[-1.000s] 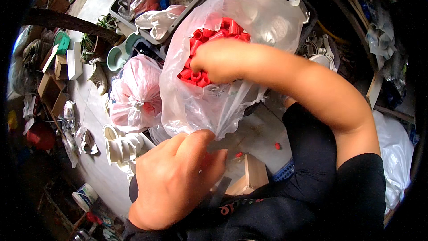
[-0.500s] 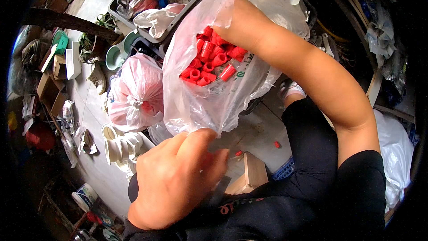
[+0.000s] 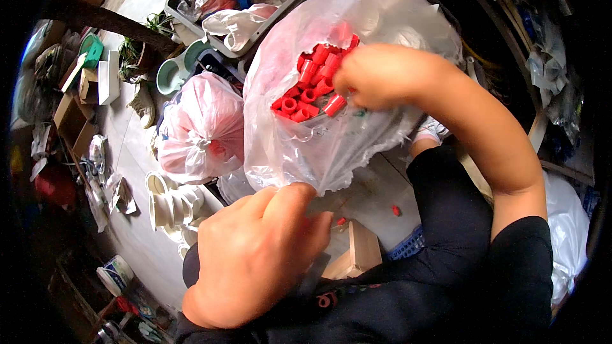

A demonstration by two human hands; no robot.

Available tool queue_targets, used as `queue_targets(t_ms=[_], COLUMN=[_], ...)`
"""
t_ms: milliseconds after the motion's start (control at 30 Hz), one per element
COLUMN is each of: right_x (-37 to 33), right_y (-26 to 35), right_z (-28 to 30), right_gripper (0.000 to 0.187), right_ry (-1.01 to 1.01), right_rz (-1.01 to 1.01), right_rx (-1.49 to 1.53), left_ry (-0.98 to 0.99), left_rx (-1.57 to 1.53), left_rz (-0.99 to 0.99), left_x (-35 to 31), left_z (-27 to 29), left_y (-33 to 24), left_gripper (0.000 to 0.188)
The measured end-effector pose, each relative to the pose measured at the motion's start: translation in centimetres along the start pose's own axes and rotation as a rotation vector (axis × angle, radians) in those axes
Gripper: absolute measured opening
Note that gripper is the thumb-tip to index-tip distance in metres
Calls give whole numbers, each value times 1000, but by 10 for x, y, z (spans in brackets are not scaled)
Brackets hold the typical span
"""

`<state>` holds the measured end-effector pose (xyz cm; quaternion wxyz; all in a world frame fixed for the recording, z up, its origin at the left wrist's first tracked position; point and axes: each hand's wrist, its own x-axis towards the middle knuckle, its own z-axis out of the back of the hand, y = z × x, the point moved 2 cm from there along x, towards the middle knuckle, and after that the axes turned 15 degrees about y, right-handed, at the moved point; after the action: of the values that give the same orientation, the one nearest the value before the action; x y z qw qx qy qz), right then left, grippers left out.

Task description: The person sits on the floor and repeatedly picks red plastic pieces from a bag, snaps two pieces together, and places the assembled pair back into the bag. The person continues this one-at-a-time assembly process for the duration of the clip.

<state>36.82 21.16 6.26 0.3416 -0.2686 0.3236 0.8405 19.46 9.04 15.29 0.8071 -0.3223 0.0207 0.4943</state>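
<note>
Probably rummaging: left hand [image 3: 258, 248] pinching the bag [image 3: 315, 150], right hand [image 3: 371, 76] curled by red tubes [image 3: 307, 74], can't tell its hold, next reach wants room.

The person wears a black top [image 3: 408, 309] with a small reddish, curly print [image 3: 328, 299] across the front, some of it lost in folds. The right sleeve [image 3: 519, 248] is short, plain black and loose at its hem. The legwear [image 3: 449, 200] is black too, leaving the ankle [image 3: 424, 145] bare above whitish footwear [image 3: 432, 129], its kind too small to tell. The left hand [image 3: 255, 248] and right hand [image 3: 366, 79] are bare.
</note>
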Motion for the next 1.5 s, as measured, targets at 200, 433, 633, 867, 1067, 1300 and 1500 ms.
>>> queue_targets(t_ms=[200, 433, 633, 867, 1067, 1300, 1500], right_x=[-29, -63, -67, -78, -86, -79, -57], right_y=[7, 62, 52, 46, 33, 37, 63], right_z=[-23, -24, -28, -27, -33, -25, -29], right_gripper=[27, 22, 15, 9, 16, 13, 8], right_ry=[140, -445, -532, -499, -465, -354, -327], right_rz=[144, 665, 656, 640, 647, 802, 766], right_rx=[-39, 127, -28, 39, 115, 334, 414], left_ry=[77, -83, -126, -256, -414, -540, -642], left_rx=[-17, 55, 24, 39, 7, -52, 34], left_rz=[40, -30, 34, -72, -9, 8, -47], left_x=[0, 2, 2, 4, -2, -2, 2], left_z=[2, 3, 10, 16, 26, 23, 30], left_y=[-5, -3, 7, 14, 27, 38, 24], left_gripper=[19, 17, 16, 16, 15, 16, 9])
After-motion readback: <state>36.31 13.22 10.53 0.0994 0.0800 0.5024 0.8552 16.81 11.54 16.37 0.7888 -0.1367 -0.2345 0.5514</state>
